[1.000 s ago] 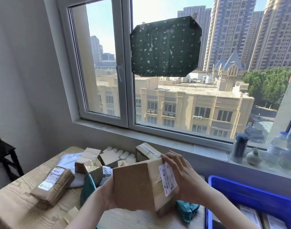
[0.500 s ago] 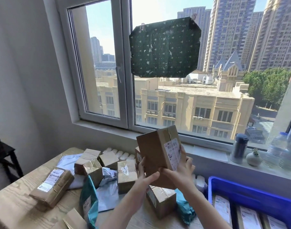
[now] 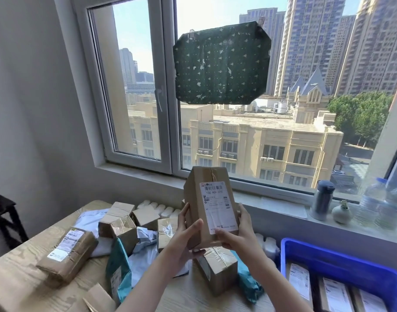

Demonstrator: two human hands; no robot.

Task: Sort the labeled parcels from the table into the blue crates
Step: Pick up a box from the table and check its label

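Parcel turned label-forward — above the wooden table.

Forearms raised forward, left hand and right hand grip a parcel from either side, thumbs in front.

The blue crate runs off the right and bottom edges. The labeled parcels inside it are cut short there, their print too small to read. The fine lines of the label on the held cardboard box are illegible. That box and the right hand cover the top of a taped brown box. The water bottles on the sill are blurred. The left edge clips a dark chair.
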